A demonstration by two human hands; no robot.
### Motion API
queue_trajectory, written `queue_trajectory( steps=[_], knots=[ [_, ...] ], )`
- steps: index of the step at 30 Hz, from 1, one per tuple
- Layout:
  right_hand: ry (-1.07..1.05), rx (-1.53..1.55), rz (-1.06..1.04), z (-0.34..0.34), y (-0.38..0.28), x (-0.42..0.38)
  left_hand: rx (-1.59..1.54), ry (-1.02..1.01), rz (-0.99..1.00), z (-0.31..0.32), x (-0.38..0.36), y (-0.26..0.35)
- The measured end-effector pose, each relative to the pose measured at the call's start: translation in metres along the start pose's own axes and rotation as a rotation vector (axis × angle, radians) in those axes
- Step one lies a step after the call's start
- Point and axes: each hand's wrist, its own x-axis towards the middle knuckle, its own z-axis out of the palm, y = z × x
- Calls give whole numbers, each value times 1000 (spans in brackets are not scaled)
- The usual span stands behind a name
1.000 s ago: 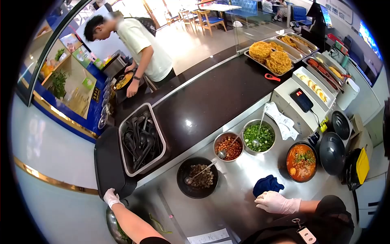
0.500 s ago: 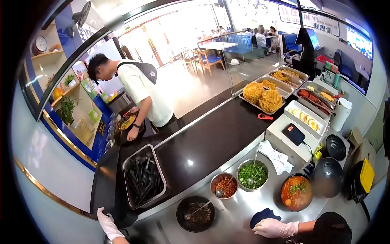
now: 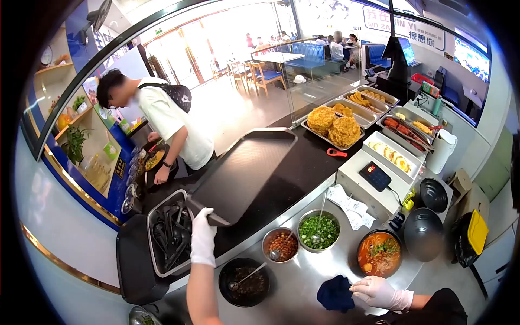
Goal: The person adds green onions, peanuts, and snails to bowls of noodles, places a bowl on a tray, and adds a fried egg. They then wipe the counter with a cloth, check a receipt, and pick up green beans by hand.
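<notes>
Glossy and dark, the counter divides a steel worktop from the dining area. Over the counter hangs a black tray, one near corner pinched in the gloved left hand. On the counter's near side, the gloved right hand has its fingertips at a blue cloth; whether they grip it, I can't tell. Red soup also sits this side of the counter.

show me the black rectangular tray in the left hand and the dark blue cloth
Black rectangular tray (image 3: 244,174), head view: on its flat inside
Dark blue cloth (image 3: 334,294), head view: on its crumpled middle
</notes>
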Motion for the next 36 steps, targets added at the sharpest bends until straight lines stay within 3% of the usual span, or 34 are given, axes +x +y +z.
queue_trajectory(
  steps=[3, 7, 8, 10, 12, 13, 14, 15, 16, 17, 18, 20, 23, 26, 27, 29, 33, 34, 36],
  knots=[
    [29, -29, 71, -6, 11, -16, 126, 12, -97, -15, 64, -49],
    [89, -98, 145, -11, 19, -37, 288, 15, -72, -12, 71, -68],
    [88, -90, 198, -13, 20, -41, 400, 111, -72, -15, 76, -74],
    [91, -76, 254, -18, 16, -49, 433, 279, -34, -9, 70, -76],
    [121, -98, 237, -24, 20, -52, 387, 239, 118, -53, 117, -98],
    [138, -107, 222, -25, 22, -54, 543, 367, 169, -58, 119, -97],
    [132, -119, 222, -31, 20, -54, 632, 428, 88, -66, 126, -95],
    [122, -131, 233, -38, 18, -56, 514, 348, 250, -79, 135, -104],
    [160, -169, 230, -42, 21, -60, 468, 418, 123, -57, 113, -90],
    [203, -145, 278, -48, 26, -67, 638, 406, 277, -57, 111, -91],
    [269, -237, 293, -51, 38, -79, 854, 269, 471, -35, 80, -86],
    [457, -239, 436, -69, 58, -96, 821, 238, 471, 14, 18, -92],
    [781, 211, 831, -81, 88, -112, 892, -96, 474, 81, -111, -110],
    [647, 450, 1028, -79, 118, -128, 955, -482, 369, 115, -208, -159],
    [611, 530, 995, -76, 125, -130, 837, -446, 59, 120, -233, -182],
    [647, 514, 955, -84, 142, -127, 667, -436, -136, 118, -263, -234],
    [700, 282, 658, -167, 178, -80, 729, -220, -111, 112, -287, -302],
    [653, 334, 665, -182, 193, -68, 730, -204, -105, 116, -287, -315],
    [448, 517, 715, -186, 223, -46, 717, 14, -106, 116, -295, -333]
  ],
)
